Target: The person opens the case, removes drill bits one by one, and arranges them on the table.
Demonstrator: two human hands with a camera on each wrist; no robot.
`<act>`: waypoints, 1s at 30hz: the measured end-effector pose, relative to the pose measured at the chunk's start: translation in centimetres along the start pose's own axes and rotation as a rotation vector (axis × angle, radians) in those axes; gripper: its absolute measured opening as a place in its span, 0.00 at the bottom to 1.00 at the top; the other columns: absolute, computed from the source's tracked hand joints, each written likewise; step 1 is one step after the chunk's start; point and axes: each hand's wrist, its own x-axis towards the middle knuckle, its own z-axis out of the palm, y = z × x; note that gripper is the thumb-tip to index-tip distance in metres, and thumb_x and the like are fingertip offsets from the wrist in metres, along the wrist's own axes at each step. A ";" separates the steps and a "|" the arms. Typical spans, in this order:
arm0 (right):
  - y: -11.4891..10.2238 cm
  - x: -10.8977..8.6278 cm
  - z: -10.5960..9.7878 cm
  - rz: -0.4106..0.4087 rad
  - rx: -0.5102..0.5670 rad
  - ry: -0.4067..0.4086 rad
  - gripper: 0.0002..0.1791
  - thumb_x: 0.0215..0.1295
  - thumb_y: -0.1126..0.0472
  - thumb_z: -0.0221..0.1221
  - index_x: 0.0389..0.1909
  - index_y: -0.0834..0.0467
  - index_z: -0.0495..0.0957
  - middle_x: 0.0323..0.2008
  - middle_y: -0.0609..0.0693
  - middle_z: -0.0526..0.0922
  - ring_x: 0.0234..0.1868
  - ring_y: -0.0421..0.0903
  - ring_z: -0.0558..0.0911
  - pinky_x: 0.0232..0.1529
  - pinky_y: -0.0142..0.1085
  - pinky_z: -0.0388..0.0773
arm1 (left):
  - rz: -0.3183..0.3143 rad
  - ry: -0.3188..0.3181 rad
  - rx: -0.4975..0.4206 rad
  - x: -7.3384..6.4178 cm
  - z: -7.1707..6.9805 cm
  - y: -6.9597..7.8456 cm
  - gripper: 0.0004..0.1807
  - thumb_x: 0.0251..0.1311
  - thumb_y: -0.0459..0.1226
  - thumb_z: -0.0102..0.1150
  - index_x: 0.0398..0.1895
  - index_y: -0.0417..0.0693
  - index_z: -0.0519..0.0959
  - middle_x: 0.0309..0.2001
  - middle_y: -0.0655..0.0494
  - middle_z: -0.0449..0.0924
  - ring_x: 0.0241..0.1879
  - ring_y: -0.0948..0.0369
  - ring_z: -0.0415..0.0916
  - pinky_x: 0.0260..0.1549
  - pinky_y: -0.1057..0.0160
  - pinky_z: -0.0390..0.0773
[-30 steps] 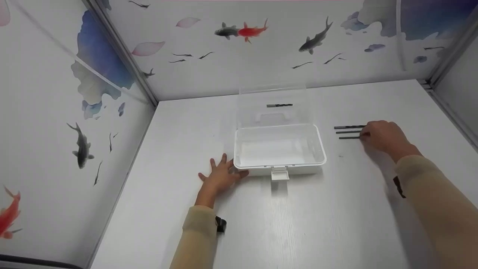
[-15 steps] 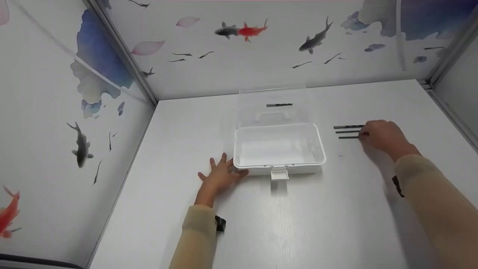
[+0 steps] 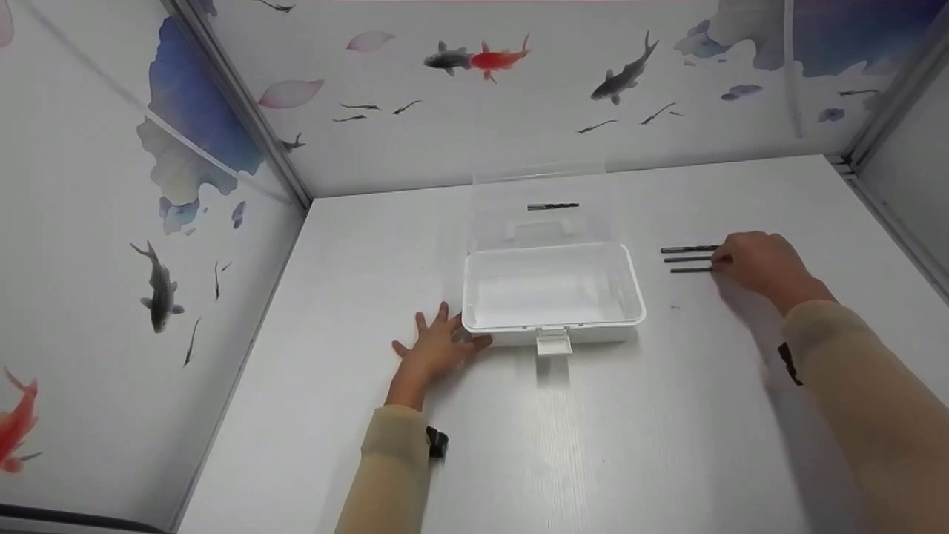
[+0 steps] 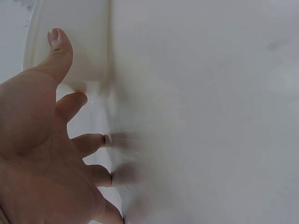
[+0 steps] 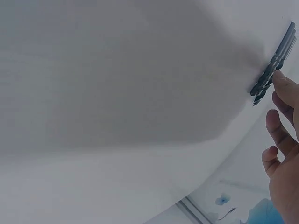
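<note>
A white plastic box (image 3: pixel 552 326) with a clear lid (image 3: pixel 497 211) folded back stands in the middle of the table. My left hand (image 3: pixel 434 352) lies at its front left corner with fingers spread, the thumb along the front wall. In the left wrist view several fingertips (image 4: pixel 96 140) rest on the tabletop. Three dark drill bits (image 3: pixel 688 259) lie side by side right of the box. My right hand (image 3: pixel 764 263) pinches at their right ends; how many it grips is hidden. The thumb (image 5: pixel 280 80) presses against the bits' fluted ends in the right wrist view.
Another drill bit (image 3: pixel 552 206) shows at the lid, whether in it or behind it I cannot tell. The box's latch (image 3: pixel 554 343) hangs out at the front. Printed panels with fish close off the white table (image 3: pixel 563 445) at the back and left.
</note>
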 end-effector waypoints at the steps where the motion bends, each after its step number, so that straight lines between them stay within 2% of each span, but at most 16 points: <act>1: -0.1 0.0 -0.1 0.002 0.003 0.000 0.11 0.64 0.63 0.63 0.45 0.62 0.85 0.43 0.60 0.85 0.45 0.59 0.82 0.47 0.55 0.77 | 0.001 -0.001 -0.003 0.0 0.0 0.0 0.43 0.49 0.74 0.53 0.71 0.87 0.56 0.80 0.57 0.40 0.78 0.41 0.22 0.60 0.20 0.26; 6: -0.9 0.3 -1.0 -0.012 -0.002 0.011 0.11 0.64 0.63 0.62 0.45 0.62 0.85 0.42 0.59 0.85 0.43 0.57 0.83 0.45 0.53 0.78 | 0.004 -0.016 -0.009 -0.1 0.0 0.0 0.43 0.50 0.74 0.53 0.71 0.87 0.56 0.80 0.56 0.39 0.78 0.41 0.22 0.60 0.20 0.25; 8: -1.8 0.8 -1.9 -0.032 0.004 0.040 0.10 0.64 0.64 0.62 0.44 0.61 0.85 0.42 0.58 0.86 0.43 0.57 0.83 0.45 0.53 0.78 | 0.007 -0.014 -0.009 -0.1 -0.1 0.0 0.42 0.50 0.74 0.53 0.71 0.87 0.56 0.80 0.56 0.39 0.78 0.41 0.22 0.60 0.20 0.25; 14: -6.3 3.1 -6.1 -0.154 0.030 0.192 0.08 0.65 0.64 0.61 0.41 0.59 0.87 0.40 0.55 0.86 0.41 0.55 0.84 0.44 0.51 0.79 | 0.018 -0.005 -0.017 -0.3 -0.3 0.0 0.41 0.50 0.73 0.54 0.71 0.86 0.58 0.80 0.56 0.40 0.78 0.41 0.22 0.60 0.20 0.24; 19: -10.2 4.9 -9.0 -0.268 0.006 0.275 0.08 0.64 0.64 0.62 0.41 0.58 0.87 0.37 0.53 0.85 0.38 0.54 0.84 0.44 0.52 0.77 | 0.019 -0.007 -0.020 -0.3 -0.3 0.1 0.42 0.50 0.73 0.54 0.71 0.86 0.57 0.80 0.56 0.40 0.78 0.41 0.22 0.60 0.20 0.24; 23: -12.7 6.1 -10.2 -0.295 -0.028 0.263 0.08 0.64 0.64 0.62 0.41 0.58 0.87 0.38 0.53 0.85 0.40 0.55 0.84 0.49 0.56 0.73 | 0.014 -0.008 -0.009 -0.2 -0.2 0.1 0.41 0.50 0.74 0.53 0.70 0.88 0.56 0.80 0.57 0.40 0.78 0.41 0.22 0.60 0.20 0.24; 30: -16.3 7.7 -11.0 -0.272 -0.066 0.143 0.10 0.67 0.62 0.60 0.45 0.56 0.86 0.42 0.53 0.86 0.46 0.54 0.83 0.53 0.56 0.71 | 0.026 -0.004 -0.014 -0.4 -0.2 -0.2 0.41 0.50 0.74 0.53 0.70 0.88 0.56 0.80 0.56 0.40 0.77 0.40 0.22 0.60 0.20 0.24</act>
